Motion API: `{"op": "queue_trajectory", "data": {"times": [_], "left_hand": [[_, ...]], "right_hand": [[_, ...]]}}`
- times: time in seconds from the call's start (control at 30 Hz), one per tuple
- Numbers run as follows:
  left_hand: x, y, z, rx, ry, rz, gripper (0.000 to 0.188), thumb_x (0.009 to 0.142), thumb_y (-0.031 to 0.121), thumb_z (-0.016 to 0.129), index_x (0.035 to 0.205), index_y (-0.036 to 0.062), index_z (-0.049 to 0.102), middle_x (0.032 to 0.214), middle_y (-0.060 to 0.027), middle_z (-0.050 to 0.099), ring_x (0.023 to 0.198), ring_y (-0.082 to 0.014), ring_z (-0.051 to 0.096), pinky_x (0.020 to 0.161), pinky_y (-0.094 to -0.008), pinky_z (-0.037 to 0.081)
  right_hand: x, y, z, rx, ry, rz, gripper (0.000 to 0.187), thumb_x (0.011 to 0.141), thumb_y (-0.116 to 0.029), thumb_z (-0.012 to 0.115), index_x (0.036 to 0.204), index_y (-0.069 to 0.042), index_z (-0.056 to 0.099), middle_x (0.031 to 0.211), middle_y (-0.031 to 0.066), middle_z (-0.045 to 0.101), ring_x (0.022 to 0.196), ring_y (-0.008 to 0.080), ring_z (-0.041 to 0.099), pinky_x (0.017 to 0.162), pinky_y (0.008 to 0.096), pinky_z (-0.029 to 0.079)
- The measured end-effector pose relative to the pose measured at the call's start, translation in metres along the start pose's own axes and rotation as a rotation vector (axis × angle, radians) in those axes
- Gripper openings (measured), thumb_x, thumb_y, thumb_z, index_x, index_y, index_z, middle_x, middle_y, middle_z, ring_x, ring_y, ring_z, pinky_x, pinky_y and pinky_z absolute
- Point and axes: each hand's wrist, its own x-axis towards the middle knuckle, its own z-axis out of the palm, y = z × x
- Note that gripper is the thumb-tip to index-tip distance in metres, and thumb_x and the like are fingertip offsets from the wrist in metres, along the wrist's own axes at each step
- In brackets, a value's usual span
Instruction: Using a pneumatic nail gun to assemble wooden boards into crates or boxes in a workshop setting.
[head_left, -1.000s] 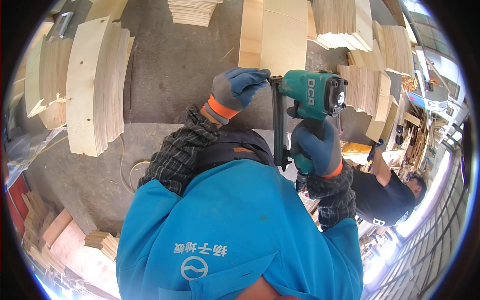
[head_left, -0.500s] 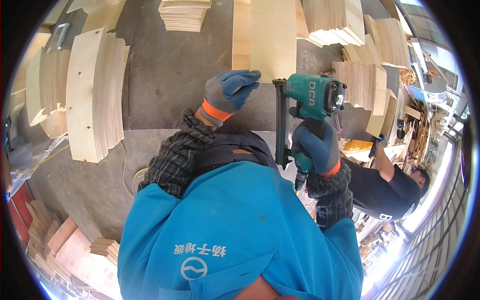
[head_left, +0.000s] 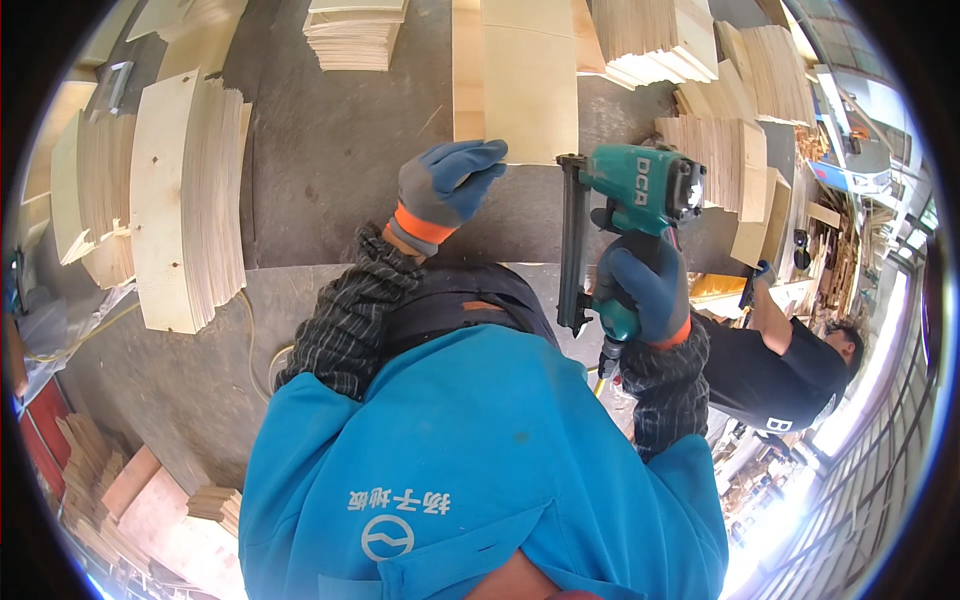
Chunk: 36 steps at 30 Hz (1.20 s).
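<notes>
My right hand point(head_left: 648, 285), in a blue and grey work glove, is wrapped round the handle of a green nail gun point(head_left: 640, 185). The gun's long black magazine point(head_left: 572, 250) points toward me, and its nose is close to the near right corner of a pale plywood board point(head_left: 530, 90). At the near left corner of that board is my left hand point(head_left: 445, 195), gloved alike, its fingers stretched to the right. The fingertips overlap the board's corner; whether they press on it I cannot tell. Another wooden strip point(head_left: 468, 70) lies along the board's left side.
Tall stacks of thin boards stand at the left point(head_left: 175, 200), far middle point(head_left: 350, 38) and right point(head_left: 705, 150) of the dark worktable point(head_left: 330, 150). A co-worker in a black shirt point(head_left: 765, 370) is at the right. A yellow hose point(head_left: 250, 335) lies at lower left.
My right hand and the nail gun have shifted slightly right, away from the board's corner. My left hand has drawn slightly left. The whole view has also shifted a little.
</notes>
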Motion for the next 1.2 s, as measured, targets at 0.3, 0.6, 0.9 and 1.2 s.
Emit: {"op": "queue_trajectory", "data": {"times": [0.3, 0.6, 0.9, 1.2], "left_hand": [[-0.001, 0.000, -0.001, 0.012, 0.005, 0.010, 0.022, 0.082, 0.002, 0.091, 0.102, 0.0058, 0.084, 0.109, -0.0108, 0.085, 0.095, -0.0242, 0.083, 0.085, -0.0335, 0.066], [-0.002, 0.000, 0.000, -0.048, -0.012, -0.034, 0.023, 0.083, 0.001, 0.091, 0.105, 0.0046, 0.084, 0.110, -0.0125, 0.084, 0.097, -0.0246, 0.082, 0.086, -0.0338, 0.066], [-0.002, 0.001, 0.002, -0.041, 0.023, -0.025, 0.022, 0.084, 0.006, 0.090, 0.104, 0.0089, 0.084, 0.106, -0.0099, 0.084, 0.091, -0.0274, 0.082, 0.081, -0.0359, 0.065], [-0.001, 0.007, -0.001, 0.005, -0.011, -0.065, 0.022, 0.085, 0.001, 0.090, 0.106, 0.0049, 0.084, 0.108, -0.0122, 0.084, 0.097, -0.0250, 0.082, 0.086, -0.0344, 0.065]], "right_hand": [[0.005, 0.002, -0.001, -0.099, -0.007, 0.029, 0.041, 0.089, -0.020, 0.067, 0.120, 0.006, 0.072, 0.073, 0.0030, 0.066, 0.061, 0.0103, 0.060, 0.057, 0.0280, 0.047], [0.004, -0.001, 0.000, -0.015, -0.063, 0.034, 0.051, 0.092, -0.017, 0.065, 0.137, 0.006, 0.065, 0.078, 0.0034, 0.065, 0.065, 0.0107, 0.061, 0.059, 0.0283, 0.049], [-0.009, 0.007, -0.014, 0.002, 0.103, -0.006, 0.028, 0.090, -0.022, 0.067, 0.103, 0.003, 0.072, 0.073, 0.0053, 0.066, 0.063, 0.0112, 0.062, 0.057, 0.0269, 0.046], [-0.012, 0.009, -0.017, 0.054, 0.048, -0.068, 0.043, 0.091, -0.020, 0.066, 0.125, 0.006, 0.070, 0.074, 0.0043, 0.065, 0.062, 0.0109, 0.060, 0.058, 0.0266, 0.045]]}}
